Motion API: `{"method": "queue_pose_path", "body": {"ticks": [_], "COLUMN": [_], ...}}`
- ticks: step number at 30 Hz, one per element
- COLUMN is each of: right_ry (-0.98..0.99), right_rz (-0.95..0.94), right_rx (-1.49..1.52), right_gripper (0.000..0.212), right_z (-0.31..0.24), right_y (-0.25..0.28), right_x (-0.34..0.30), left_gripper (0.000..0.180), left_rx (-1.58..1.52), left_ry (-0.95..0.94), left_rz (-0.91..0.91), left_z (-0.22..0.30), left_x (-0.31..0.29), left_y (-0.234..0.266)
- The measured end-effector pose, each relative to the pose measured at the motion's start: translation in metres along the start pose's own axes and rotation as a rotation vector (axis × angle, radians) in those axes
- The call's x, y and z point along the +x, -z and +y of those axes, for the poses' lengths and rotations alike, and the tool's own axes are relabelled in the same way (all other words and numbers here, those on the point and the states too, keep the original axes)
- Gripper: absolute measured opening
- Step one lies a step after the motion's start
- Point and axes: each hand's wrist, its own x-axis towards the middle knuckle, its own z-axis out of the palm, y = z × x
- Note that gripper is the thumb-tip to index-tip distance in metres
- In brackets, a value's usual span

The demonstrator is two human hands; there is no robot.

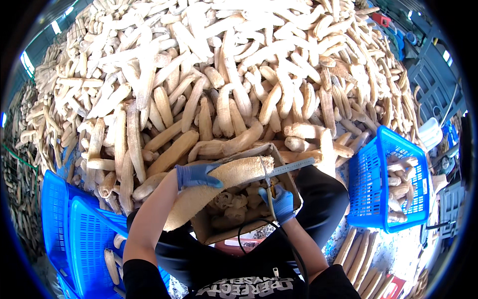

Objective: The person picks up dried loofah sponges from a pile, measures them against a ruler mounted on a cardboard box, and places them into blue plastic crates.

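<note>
Tan and fibrous, the loofah (236, 174) slants beneath the left hand (199, 176), thick and gently bowed, with a nap like coarse felt and a ragged end toward the upper right. That hand, in a thin blue glove, is clasped over its upper side. To its right, the right hand (282, 204), gloved alike, is curled round a slim tool (270, 196); its narrow upper part meets the view of the loofah's ragged end, though I cannot tell whether they touch. A flat grey metal strip (295, 165) juts out above the right hand.

Under both hands sits an open brown box (200, 227) of knobbly, porous offcuts (233, 203), partly covered by the loofah. Below the right hand loops a smooth black hose (241, 239), its far end lost against dark clothing. Beyond the hands rises a heap of ridged, crooked loofahs (204, 117), glare bleaching its upper part. Latticed blue plastic baskets (92, 234) stand left of the left hand, cut into by the forearm, which also hides the loofah's lower end.
</note>
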Motion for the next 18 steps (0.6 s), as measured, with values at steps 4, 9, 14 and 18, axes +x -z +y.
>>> {"method": "queue_pose_path", "body": {"ticks": [4, 9, 14, 18], "right_ry": [0.06, 0.157, -0.113, -0.329], "right_rz": [0.061, 0.121, 0.011, -0.142], "right_rx": [-0.095, 0.009, 0.251, 0.584], "right_gripper": [0.044, 0.045, 0.035, 0.017], "right_z": [0.009, 0.014, 0.014, -0.001], "right_y": [-0.008, -0.016, -0.016, -0.014], "right_x": [0.007, 0.016, 0.012, 0.013], "left_gripper": [0.079, 0.08, 0.082, 0.082], "left_rx": [0.03, 0.224, 0.083, 0.389], "left_ry": [0.045, 0.064, 0.035, -0.018], "left_rz": [-0.039, -0.015, -0.083, 0.226], "left_z": [0.003, 0.002, -0.008, -0.007], "left_x": [0.001, 0.008, 0.013, 0.004], "left_y": [0.006, 0.004, 0.019, 0.02]}}
